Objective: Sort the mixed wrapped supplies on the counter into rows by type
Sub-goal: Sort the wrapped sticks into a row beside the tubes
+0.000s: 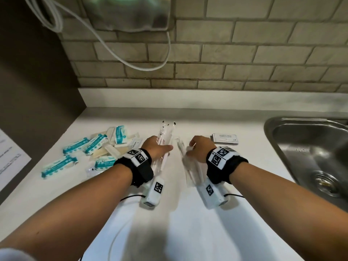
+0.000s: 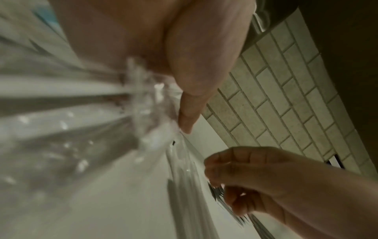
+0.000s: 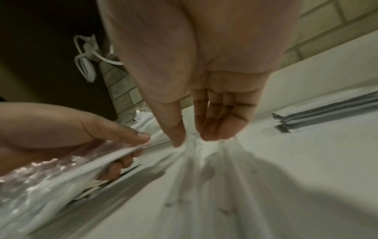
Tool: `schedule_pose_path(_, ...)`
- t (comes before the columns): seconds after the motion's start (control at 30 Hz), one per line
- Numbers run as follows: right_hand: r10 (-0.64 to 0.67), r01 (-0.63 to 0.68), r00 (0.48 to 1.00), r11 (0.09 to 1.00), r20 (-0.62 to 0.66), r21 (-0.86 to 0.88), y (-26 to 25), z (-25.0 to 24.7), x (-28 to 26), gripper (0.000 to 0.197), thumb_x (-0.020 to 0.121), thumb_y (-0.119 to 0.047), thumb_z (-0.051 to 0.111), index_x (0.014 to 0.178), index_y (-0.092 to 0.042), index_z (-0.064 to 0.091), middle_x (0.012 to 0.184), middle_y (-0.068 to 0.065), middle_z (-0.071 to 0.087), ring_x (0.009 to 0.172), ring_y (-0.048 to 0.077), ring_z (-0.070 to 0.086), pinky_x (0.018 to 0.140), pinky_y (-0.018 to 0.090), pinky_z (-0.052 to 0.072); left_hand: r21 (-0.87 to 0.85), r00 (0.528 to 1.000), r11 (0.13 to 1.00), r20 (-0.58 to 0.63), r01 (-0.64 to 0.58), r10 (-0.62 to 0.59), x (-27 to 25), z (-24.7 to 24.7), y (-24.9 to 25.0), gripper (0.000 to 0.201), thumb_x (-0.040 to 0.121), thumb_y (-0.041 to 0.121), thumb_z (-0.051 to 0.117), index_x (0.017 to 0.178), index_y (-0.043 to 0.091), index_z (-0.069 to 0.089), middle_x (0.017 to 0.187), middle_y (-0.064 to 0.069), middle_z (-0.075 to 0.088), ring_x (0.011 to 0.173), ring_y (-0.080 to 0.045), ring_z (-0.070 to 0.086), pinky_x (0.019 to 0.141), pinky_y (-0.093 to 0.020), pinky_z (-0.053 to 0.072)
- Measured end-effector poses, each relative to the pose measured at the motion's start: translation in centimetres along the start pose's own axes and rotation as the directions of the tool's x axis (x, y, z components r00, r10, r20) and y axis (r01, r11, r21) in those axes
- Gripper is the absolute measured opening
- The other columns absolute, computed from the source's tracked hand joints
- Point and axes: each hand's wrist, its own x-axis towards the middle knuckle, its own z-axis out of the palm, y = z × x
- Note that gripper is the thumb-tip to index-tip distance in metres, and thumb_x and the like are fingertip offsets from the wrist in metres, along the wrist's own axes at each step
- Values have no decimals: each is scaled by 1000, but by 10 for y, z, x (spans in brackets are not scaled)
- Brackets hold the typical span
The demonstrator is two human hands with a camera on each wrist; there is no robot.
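My left hand [image 1: 157, 147] grips a bundle of clear-wrapped toothbrushes [image 1: 165, 131], thumb on top [image 3: 141, 135] and fingers curled beneath. My right hand [image 1: 199, 146] pinches one clear-wrapped toothbrush [image 1: 190, 166] between thumb [image 3: 175, 137] and fingertips [image 3: 216, 132], just above the white counter [image 1: 188, 232]. The two hands are a palm's width apart. Teal-and-white wrapped packets [image 1: 75, 146] and pale sachets [image 1: 116, 147] lie mixed at the left. A small stack of flat white shampoo sachets [image 1: 225, 138] lies right of my right hand.
A steel sink [image 1: 310, 157] fills the right side of the counter. A tiled wall [image 1: 226, 59] rises behind, with a white cable [image 1: 131, 59] hanging from a wall unit. A dark panel and a paper sheet [image 1: 11, 161] stand at the left.
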Motion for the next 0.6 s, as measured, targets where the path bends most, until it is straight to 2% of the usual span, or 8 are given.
schedule_pose_path(0.07,-66,64,998,994,16,87,-14,6,0,44,88,-37,64,122,-10,57,120,10,63,105,25,61,81,27,45,23,999,1000,-46,0,1,-4,-5,1,65,74,44,77,122,7,54,110,-8,66,95,-24,63,76,-30,48)
schedule_pose_path(0.1,-82,76,996,986,36,150,-21,10,2,47,90,-39,61,125,-9,54,121,11,63,102,26,62,83,30,48,3,999,1000,-43,-5,5,-7,-6,1,65,74,45,78,121,7,53,103,-7,65,88,-23,62,70,-28,45)
schedule_pose_path(0.2,-82,32,989,931,122,365,-36,18,7,47,94,-28,56,134,-7,44,120,16,64,94,30,68,91,41,54,-47,998,997,-9,-57,57,-10,-8,-1,36,79,40,76,87,10,57,72,-3,60,60,-18,54,59,-27,43)
schedule_pose_path(0.3,-74,-31,982,850,176,526,-43,19,9,47,93,-13,57,135,-7,37,100,18,65,74,29,63,71,34,54,-121,998,992,36,-42,46,-16,-7,-5,32,86,36,69,88,4,64,80,-11,73,71,-29,68,73,-40,57)
schedule_pose_path(0.37,-75,-40,980,832,185,553,-44,21,9,42,92,-9,58,131,-7,41,95,20,65,66,27,61,67,32,52,-158,997,987,68,-28,40,-17,-6,-10,33,90,38,64,88,5,67,88,-17,75,78,-33,69,77,-44,56)
schedule_pose_path(0.47,-57,-32,986,851,154,524,-41,24,11,36,89,-4,62,123,-4,53,87,15,65,61,20,62,75,35,56,-196,990,979,137,59,-33,-19,-4,-15,34,95,34,54,89,2,65,85,-24,70,75,-37,65,78,-41,54)
schedule_pose_path(0.57,-16,-53,990,885,142,463,-35,29,11,37,83,-1,69,118,-3,57,78,13,66,60,17,61,70,30,57,-218,985,967,144,130,-100,-16,-3,-18,24,90,22,50,72,8,57,66,-13,51,57,-26,50,60,-32,46)
schedule_pose_path(0.6,1,-67,989,894,147,444,-33,30,11,37,81,0,70,116,-3,59,75,12,66,59,17,61,68,29,57,-176,985,975,126,136,-115,-15,-3,-18,23,86,25,51,69,11,54,66,-9,49,58,-24,47,60,-28,43)
